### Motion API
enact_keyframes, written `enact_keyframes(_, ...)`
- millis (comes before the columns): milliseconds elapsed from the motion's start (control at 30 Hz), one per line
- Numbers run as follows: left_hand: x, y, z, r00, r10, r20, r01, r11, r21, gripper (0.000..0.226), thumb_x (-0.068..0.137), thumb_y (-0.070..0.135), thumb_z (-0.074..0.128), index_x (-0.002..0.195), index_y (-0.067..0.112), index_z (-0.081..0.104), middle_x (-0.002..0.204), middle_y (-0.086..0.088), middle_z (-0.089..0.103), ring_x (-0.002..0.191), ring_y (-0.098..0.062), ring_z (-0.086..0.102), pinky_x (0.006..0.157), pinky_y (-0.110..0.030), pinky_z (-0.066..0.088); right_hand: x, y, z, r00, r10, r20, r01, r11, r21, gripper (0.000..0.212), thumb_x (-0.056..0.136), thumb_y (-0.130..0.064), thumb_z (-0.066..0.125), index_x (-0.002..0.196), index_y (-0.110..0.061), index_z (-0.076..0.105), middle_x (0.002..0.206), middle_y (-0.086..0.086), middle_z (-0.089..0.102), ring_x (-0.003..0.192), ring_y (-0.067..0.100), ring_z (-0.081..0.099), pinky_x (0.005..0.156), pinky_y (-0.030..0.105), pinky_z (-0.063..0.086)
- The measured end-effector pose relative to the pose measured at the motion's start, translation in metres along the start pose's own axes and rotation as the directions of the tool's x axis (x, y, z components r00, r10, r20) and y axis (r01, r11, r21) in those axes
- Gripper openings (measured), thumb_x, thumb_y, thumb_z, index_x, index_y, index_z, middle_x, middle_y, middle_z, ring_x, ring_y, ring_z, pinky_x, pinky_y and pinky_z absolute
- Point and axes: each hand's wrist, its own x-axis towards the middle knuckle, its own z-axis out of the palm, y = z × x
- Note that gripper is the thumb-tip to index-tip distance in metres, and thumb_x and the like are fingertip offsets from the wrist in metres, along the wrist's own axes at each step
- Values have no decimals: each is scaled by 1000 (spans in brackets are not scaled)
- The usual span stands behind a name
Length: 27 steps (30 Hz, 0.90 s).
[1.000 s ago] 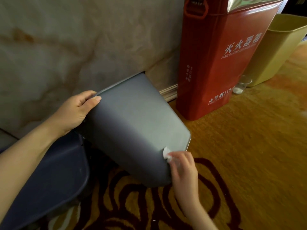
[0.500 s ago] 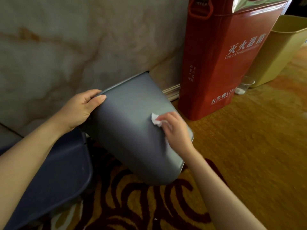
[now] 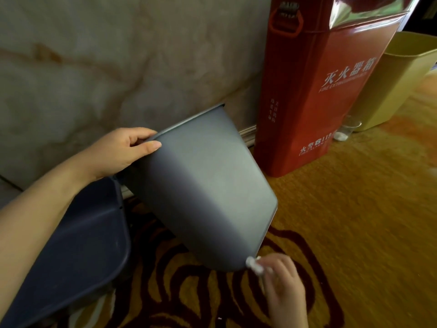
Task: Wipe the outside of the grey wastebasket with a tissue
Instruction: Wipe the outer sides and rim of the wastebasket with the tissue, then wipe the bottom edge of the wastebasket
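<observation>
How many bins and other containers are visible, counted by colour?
Grey: 1, the grey wastebasket
Dark blue: 1, the dark blue bin
Yellow: 1, the yellow bin
Red: 1, the red fire extinguisher box
Clear: 1, the clear cup
Total: 5

Marble wall (image 3: 106,67), patterned gold carpet (image 3: 354,233)

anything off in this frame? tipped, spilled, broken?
Only the grey wastebasket is askew: tilted off the floor, rim toward the wall, held at the rim by the left hand. That fits the wiping; the right hand holds a tissue at its base corner. No spill or damage visible.
</observation>
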Motion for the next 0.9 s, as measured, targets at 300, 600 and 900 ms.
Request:
enact_keyframes(300,13,15,17,995,-83,-50,90,978,187,12,78,23,69,86,16,63,80,-8,68,73,-21,61,71,-32,45,12,-13,25,985,-118,124,117,993,14,21,77,0,56,80,-19,63,86,-3,56,83,5,56,73,15,44)
enact_keyframes(600,-17,27,20,975,134,-179,-31,876,481,11,74,21,70,77,17,60,62,9,55,56,-2,48,53,-17,34,17,-29,17,792,392,467,-588,694,415,8,80,-2,67,84,-9,65,79,12,69,73,18,64,64,17,48)
enact_keyframes(900,-66,-19,23,968,116,-222,40,802,596,10,78,26,66,78,19,60,67,5,55,64,-17,50,65,-29,35,67,-101,11,820,241,519,-493,757,428,6,83,-20,63,85,-24,65,88,1,70,81,11,67,66,20,52)
